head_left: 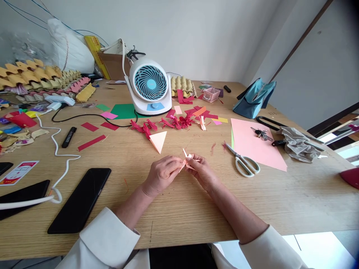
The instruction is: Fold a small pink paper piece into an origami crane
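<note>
My left hand [166, 172] and my right hand [201, 171] meet over the table near its middle. Both pinch a small pale peach paper piece [184, 152] with pointed strips sticking out between the fingers; its centre is partly hidden by them. Just beyond my left hand lies a folded peach paper triangle [159, 141]. Behind it runs a row of crumpled crimson paper flowers [146, 129], with one pale paper flower [202, 123] at the right end. White-handled scissors [244, 164] lie partly open to the right of my right hand.
A white fan [150, 84] stands at the back. Pink paper sheets [252, 144] bear keys [261, 133] on the right, near a blue bag [254, 99]. To the left lie a black phone [80, 201], a marker [68, 137], a white cable [66, 168] and egg trays [36, 76].
</note>
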Available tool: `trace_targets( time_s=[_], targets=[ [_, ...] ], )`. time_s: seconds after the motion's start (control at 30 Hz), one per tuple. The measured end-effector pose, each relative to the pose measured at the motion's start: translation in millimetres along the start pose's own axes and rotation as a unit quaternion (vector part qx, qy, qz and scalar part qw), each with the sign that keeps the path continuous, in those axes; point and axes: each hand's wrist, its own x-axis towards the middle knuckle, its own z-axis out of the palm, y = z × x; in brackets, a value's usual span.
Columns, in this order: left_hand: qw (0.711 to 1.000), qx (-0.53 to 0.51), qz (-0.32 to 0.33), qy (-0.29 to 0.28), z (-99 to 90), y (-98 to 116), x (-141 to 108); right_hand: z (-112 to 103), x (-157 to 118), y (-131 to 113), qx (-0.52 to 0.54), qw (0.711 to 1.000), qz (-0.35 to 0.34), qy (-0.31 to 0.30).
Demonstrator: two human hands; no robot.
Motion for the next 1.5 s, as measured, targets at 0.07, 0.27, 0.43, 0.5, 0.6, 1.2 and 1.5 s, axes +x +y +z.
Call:
trace_targets(
  time_s=[0.07,0.27,0.43,0.5,0.6,1.2,1.5],
  targets=[
    [1.000,0.005,0.000,-0.007,-0.8,0,0,0,0,0,-0.007,1.000,-0.006,0.001],
    [0.998,-0.007,-0.046,-0.050,-1.1,-1,0,1,0,0,-0.051,0.998,-0.033,0.004],
    [0.992,-0.034,-0.109,-0.050,2.4,2,0,-1,1,3,-0.075,0.995,-0.059,-0.003],
    [0.990,-0.044,-0.124,-0.043,3.4,3,-1,-1,1,4,-0.086,0.994,-0.066,-0.009],
    [0.986,-0.085,-0.143,-0.025,4.6,4,-1,-1,2,5,-0.102,0.992,-0.079,-0.007],
    [0.969,-0.125,-0.212,-0.007,8.5,7,-1,1,0,0,-0.130,0.988,-0.088,0.010],
    [0.992,-0.056,-0.115,-0.014,6.0,4,-2,1,0,1,-0.120,0.989,-0.081,0.007]
  ],
)
